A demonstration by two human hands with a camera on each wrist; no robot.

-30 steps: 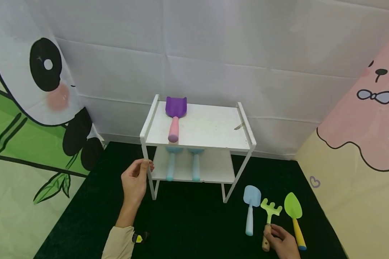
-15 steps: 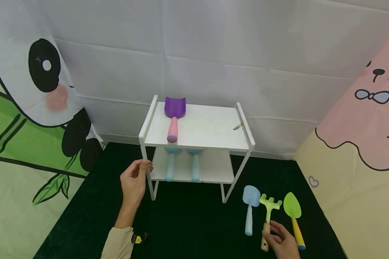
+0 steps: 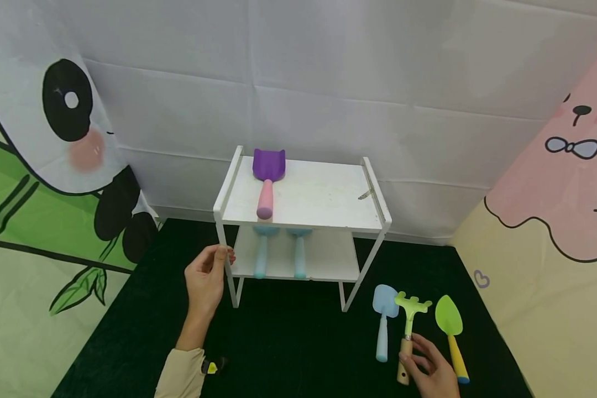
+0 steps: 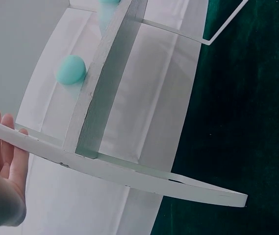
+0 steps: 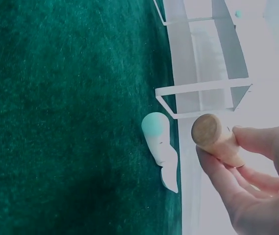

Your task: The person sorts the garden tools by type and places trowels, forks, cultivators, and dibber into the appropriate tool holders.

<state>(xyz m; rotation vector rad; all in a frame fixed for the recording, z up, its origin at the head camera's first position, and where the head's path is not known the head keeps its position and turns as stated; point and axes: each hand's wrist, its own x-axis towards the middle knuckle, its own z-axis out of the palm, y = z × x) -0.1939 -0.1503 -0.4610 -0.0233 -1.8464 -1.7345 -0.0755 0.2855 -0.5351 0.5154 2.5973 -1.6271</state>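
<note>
In the head view my left hand (image 3: 206, 279) grips the left front post of a small white two-tier shelf (image 3: 323, 193). The left wrist view shows its fingers (image 4: 17, 164) bent behind that post. My right hand (image 3: 430, 367) pinches the wooden handle of a light green toy hand rake (image 3: 412, 307) between thumb and fingers. The handle's round end (image 5: 206, 129) faces the right wrist camera, off the floor. Left of the rake lies a pale blue toy shovel (image 3: 384, 320); right of it, a green trowel (image 3: 450, 323) with a yellow handle.
A purple toy shovel (image 3: 267, 177) with a pink handle lies on the shelf's upper tier, at the left. Two light blue handles (image 3: 261, 257) stick out over the lower tier. Dark green cloth (image 3: 288, 342) covers the floor; a white fabric wall (image 3: 323, 72) stands behind.
My right hand has raised the rake from the green cloth and shifted it slightly left, toward the pale blue shovel. The left hand keeps its grip on the shelf post.
</note>
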